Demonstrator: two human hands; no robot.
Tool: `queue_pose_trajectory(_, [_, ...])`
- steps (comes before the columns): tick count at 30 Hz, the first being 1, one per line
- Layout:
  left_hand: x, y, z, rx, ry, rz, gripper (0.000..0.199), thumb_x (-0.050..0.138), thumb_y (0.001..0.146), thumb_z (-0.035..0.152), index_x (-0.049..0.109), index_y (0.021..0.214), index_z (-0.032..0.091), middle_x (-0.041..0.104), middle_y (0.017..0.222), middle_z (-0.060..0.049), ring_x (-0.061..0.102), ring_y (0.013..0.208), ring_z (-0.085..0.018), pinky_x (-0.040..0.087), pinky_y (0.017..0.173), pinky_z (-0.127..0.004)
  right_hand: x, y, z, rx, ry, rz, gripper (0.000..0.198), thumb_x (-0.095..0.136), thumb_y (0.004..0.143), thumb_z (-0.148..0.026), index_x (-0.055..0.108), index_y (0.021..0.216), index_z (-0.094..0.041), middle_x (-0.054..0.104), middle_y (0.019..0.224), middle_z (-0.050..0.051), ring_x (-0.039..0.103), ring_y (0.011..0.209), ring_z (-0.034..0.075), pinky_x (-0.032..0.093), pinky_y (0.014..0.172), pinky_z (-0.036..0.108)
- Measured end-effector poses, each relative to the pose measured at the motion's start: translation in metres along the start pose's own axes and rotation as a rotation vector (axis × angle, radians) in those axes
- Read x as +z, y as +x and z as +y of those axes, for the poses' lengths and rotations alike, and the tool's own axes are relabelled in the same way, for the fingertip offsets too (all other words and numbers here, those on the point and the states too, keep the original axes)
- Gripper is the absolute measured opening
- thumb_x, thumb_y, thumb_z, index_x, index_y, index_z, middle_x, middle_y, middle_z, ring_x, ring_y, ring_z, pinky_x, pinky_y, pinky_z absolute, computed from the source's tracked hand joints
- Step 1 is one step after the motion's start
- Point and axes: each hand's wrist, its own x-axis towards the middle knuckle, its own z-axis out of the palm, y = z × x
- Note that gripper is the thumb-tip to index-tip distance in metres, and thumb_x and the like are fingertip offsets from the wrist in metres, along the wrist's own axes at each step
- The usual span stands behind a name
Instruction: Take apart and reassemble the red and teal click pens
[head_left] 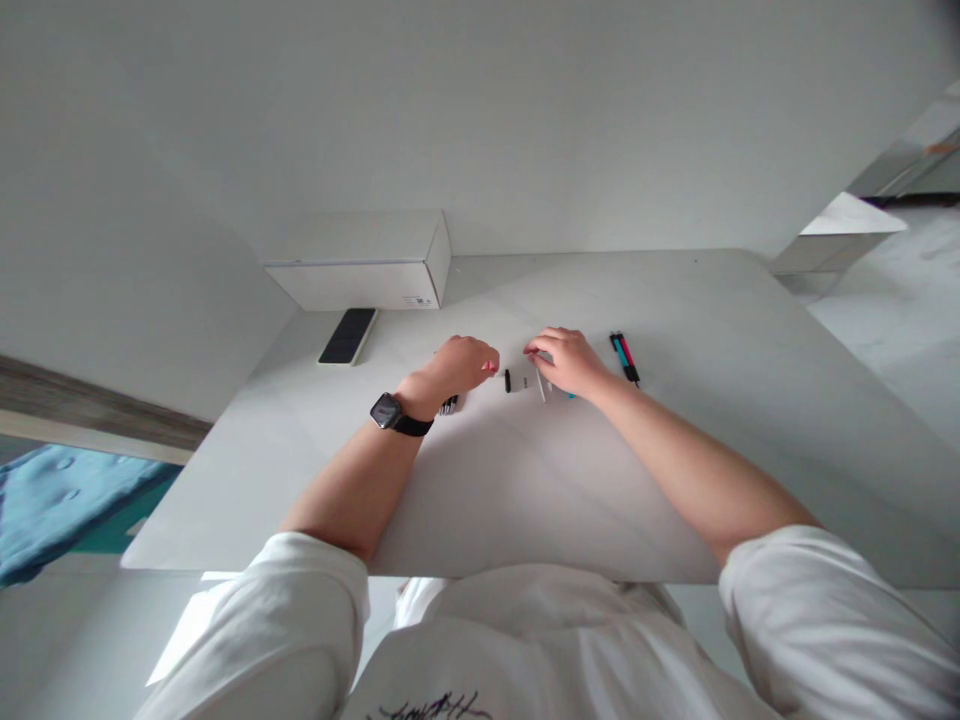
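Observation:
My left hand (pixel 469 362), with a black watch on its wrist, is closed with its fingers curled in; what it holds, if anything, is hidden. To its right my right hand (pixel 568 360) bends its fingers into a pinch, thumb and fingertips close together; I cannot make out anything between them. On the table between the hands lie a short black pen part (pixel 508 381), a tiny dark spring-like piece (pixel 526 382) and a thin white stick (pixel 541 386). A teal piece (pixel 571 395) shows partly under my right hand. Several dark, silver-tipped pieces (pixel 449 405) lie below my left wrist, partly covered.
Two pens (pixel 624 358), one teal and one red, both with black ends, lie right of my right hand. A phone (pixel 349 336) rests at the left, before a long white box (pixel 360 285) against the wall. The white table (pixel 510 520) has rounded corners.

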Motion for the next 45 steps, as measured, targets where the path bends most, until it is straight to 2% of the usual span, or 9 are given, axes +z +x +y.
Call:
queue_pose_trajectory(3, [-0.005,0.000,-0.010,-0.013,-0.131,0.107,0.026,0.056,0.095,0.023,0.080,0.104,0.025,0.080,0.105,-0.005,0.072,0.098,-0.021,0.050,0.089,-0.030,0.005,0.001,-0.010,-0.057,-0.039,-0.054,0.019,0.064,0.100,-0.028,0.080,0.113,-0.029,0.076,0.115,0.007,0.066,0.110,0.028,0.041,0.101,0.044])
queue_pose_trajectory(7, [-0.019,-0.003,-0.023,-0.036,-0.333,0.178,0.024,0.058,0.097,0.028,0.080,0.104,0.022,0.080,0.104,-0.006,0.072,0.092,-0.019,0.053,0.085,-0.030,0.010,0.005,-0.023,-0.091,-0.121,-0.139,0.021,0.065,0.100,-0.023,0.081,0.112,-0.031,0.076,0.113,0.006,0.064,0.108,0.028,0.038,0.095,0.043])
queue_pose_trajectory(12, [-0.030,-0.004,-0.024,-0.147,-0.608,0.275,0.024,0.061,0.098,0.032,0.079,0.107,0.020,0.081,0.104,-0.007,0.073,0.092,-0.018,0.056,0.085,-0.029,0.017,0.011,-0.032,-0.130,-0.231,-0.214,0.020,0.064,0.101,-0.022,0.080,0.107,-0.032,0.075,0.111,0.006,0.062,0.106,0.028,0.035,0.088,0.043])
queue_pose_trajectory(18, [-0.020,0.003,-0.026,-0.265,-0.968,0.342,0.025,0.067,0.093,0.029,0.075,0.113,0.016,0.078,0.104,-0.009,0.072,0.088,-0.016,0.063,0.081,-0.030,0.019,0.013,-0.037,-0.149,-0.284,-0.225,0.011,0.068,0.100,-0.024,0.077,0.103,-0.029,0.075,0.111,0.006,0.060,0.107,0.027,0.034,0.088,0.042])
queue_pose_trajectory(23, [-0.006,0.010,-0.030,-0.278,-1.210,0.401,0.021,0.074,0.089,0.029,0.075,0.106,0.017,0.075,0.098,-0.008,0.070,0.087,-0.015,0.065,0.078,-0.031,0.019,0.011,-0.036,-0.177,-0.242,-0.192,0.006,0.067,0.101,-0.023,0.072,0.103,-0.026,0.075,0.111,0.006,0.061,0.109,0.028,0.034,0.090,0.041])
queue_pose_trajectory(29, [0.006,0.015,-0.022,-0.245,-1.229,0.370,0.017,0.070,0.093,0.030,0.072,0.104,0.017,0.072,0.091,-0.006,0.068,0.083,-0.014,0.060,0.070,-0.025,0.012,0.002,-0.014,-0.068,-0.041,0.031,0.007,0.062,0.103,-0.024,0.066,0.108,-0.024,0.074,0.109,0.007,0.064,0.102,0.027,0.039,0.090,0.040])
queue_pose_trajectory(36, [0.018,0.021,-0.016,-0.229,-1.156,0.329,0.015,0.069,0.092,0.029,0.072,0.100,0.017,0.075,0.092,-0.007,0.067,0.077,-0.013,0.055,0.066,-0.024,0.005,-0.005,0.002,-0.034,0.020,0.205,0.005,0.060,0.102,-0.024,0.064,0.105,-0.024,0.072,0.100,0.007,0.064,0.096,0.026,0.044,0.087,0.040])
queue_pose_trajectory(45, [0.025,0.024,-0.004,-0.186,-1.121,0.324,0.015,0.068,0.092,0.029,0.072,0.100,0.017,0.076,0.091,-0.007,0.067,0.076,-0.014,0.053,0.065,-0.024,0.006,-0.005,-0.006,-0.045,0.070,0.243,0.003,0.062,0.100,-0.024,0.063,0.103,-0.024,0.072,0.097,0.006,0.066,0.092,0.025,0.047,0.087,0.040])
